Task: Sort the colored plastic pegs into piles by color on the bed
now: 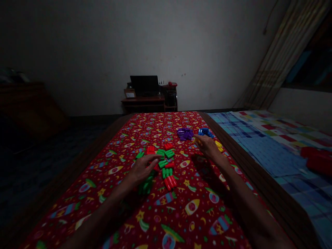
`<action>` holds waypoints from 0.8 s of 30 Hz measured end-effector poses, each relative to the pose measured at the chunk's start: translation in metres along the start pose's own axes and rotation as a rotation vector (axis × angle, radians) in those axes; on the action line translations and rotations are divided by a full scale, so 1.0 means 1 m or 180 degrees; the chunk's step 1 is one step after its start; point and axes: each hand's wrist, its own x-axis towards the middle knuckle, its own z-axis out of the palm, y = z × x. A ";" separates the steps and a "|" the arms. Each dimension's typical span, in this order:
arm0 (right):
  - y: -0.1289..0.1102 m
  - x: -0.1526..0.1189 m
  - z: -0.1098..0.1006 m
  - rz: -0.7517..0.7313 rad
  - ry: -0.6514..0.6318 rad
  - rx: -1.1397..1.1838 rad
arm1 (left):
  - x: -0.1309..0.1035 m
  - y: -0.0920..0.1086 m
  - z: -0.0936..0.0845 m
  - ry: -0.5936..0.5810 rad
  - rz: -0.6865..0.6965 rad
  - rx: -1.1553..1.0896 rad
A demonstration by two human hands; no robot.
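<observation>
Red plastic pieces [170, 182] and green plastic pieces [167, 172], small and ridged, lie mixed on the patterned red cloth [190, 186]. Over their left side is my left hand [141, 169], open, index finger stretched towards the green ones; it covers part of the group. Farther right, my right hand [206, 144] has its fingers closed around a yellow plastic piece [197, 140], partly hidden by them. Just beyond it are a purple pile [185, 134] and a blue pile [205, 132]. More yellow pieces [219, 146] show beside its wrist.
The cloth covers a long table with a brown border [259, 174]. To the right lies a bed with a blue checked sheet [259, 152] and a red bundle [316, 160]. A desk with a dark monitor [144, 85] stands against the far wall. A wooden cabinet [28, 110] is at left.
</observation>
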 end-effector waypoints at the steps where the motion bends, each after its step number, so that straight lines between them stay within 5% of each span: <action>1: 0.013 -0.001 -0.002 0.0131 -0.0049 -0.0158 | 0.001 -0.002 -0.002 0.0018 0.0001 0.0016; 6: 0.054 -0.014 0.001 0.0556 -0.0170 -0.0539 | 0.005 -0.017 -0.005 0.0151 0.0015 0.0200; 10: 0.059 -0.011 0.002 0.0578 0.0387 -0.0282 | 0.005 -0.025 -0.003 0.0284 0.0164 0.0481; 13: 0.043 -0.003 0.002 0.0499 0.0639 0.0206 | -0.001 -0.019 0.009 0.0276 0.0519 0.0674; 19: -0.031 -0.010 0.039 -0.0263 0.0154 0.1410 | -0.027 0.012 0.053 -0.0288 0.1608 0.1456; 24: -0.049 -0.022 0.062 -0.0689 -0.0238 0.1622 | -0.030 0.011 0.060 -0.0239 0.1563 0.1880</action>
